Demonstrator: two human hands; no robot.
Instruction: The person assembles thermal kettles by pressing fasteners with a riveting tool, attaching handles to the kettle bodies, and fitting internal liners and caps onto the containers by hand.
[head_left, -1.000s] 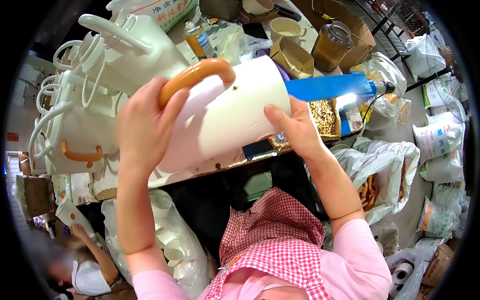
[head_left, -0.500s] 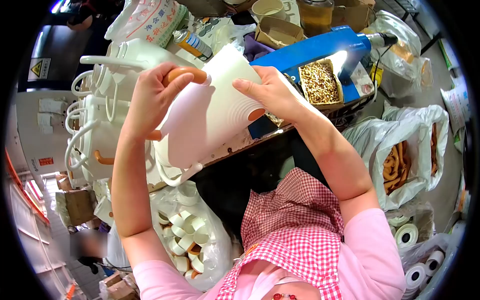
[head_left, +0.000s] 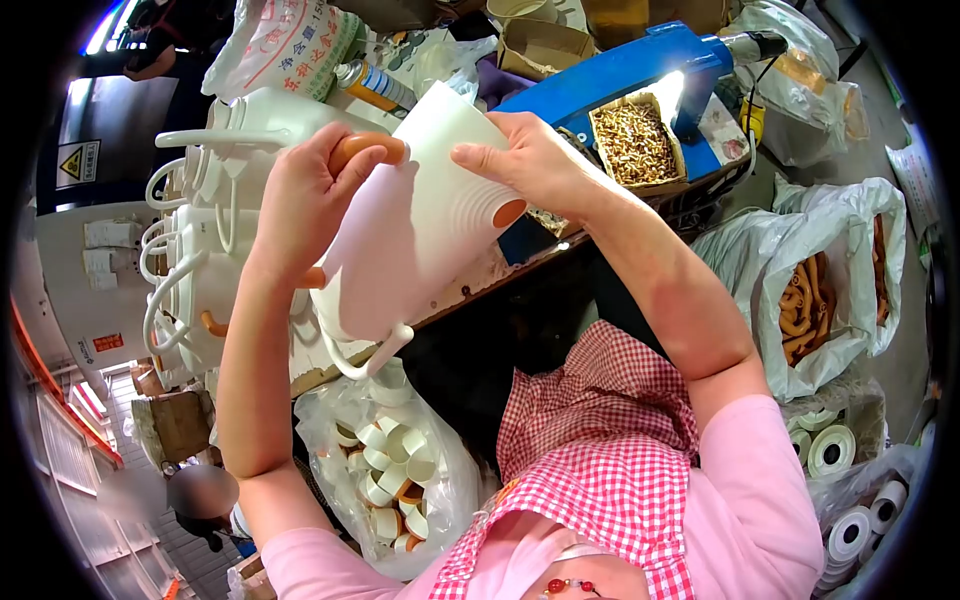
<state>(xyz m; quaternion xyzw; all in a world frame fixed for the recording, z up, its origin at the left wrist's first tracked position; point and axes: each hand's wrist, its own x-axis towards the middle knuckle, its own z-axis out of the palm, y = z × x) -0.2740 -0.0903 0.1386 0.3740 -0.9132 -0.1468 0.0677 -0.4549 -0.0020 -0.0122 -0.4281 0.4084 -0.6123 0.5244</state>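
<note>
So the white jug [head_left: 395,235] is right in front of you, tilted, up between your 2 hands over the near edge of the bench [head_left: 465,285]. Your left hand [head_left: 315,195] is wrapped around its brown handle [head_left: 370,150], thumb laid along the top. Your right hand [head_left: 530,165] is clamped on the far end, thumb flat on the white wall, fingers tucked behind. Can't really tell from this angle whether any of the jug is resting on the bench.

There's a ringed patch with 1 brown oval [head_left: 509,213] below your right hand, and a curved white tube [head_left: 370,362] sticking out at the end nearer you.

Just past your right hand you've got a blue machine arm [head_left: 600,75], with a cardboard box [head_left: 652,186] of small brass-coloured bits [head_left: 637,140] beside it. Behind the jug there's 1 spray can [head_left: 378,88] lying tilted near a printed sack [head_left: 290,45]. More white jugs [head_left: 200,235] crowd together left of your left hand.

Down by your left elbow sits a clear bag [head_left: 455,500] of white and brown pieces [head_left: 400,450]; off to your right, a white bag [head_left: 745,250] holds brown curved parts [head_left: 803,305].
</note>
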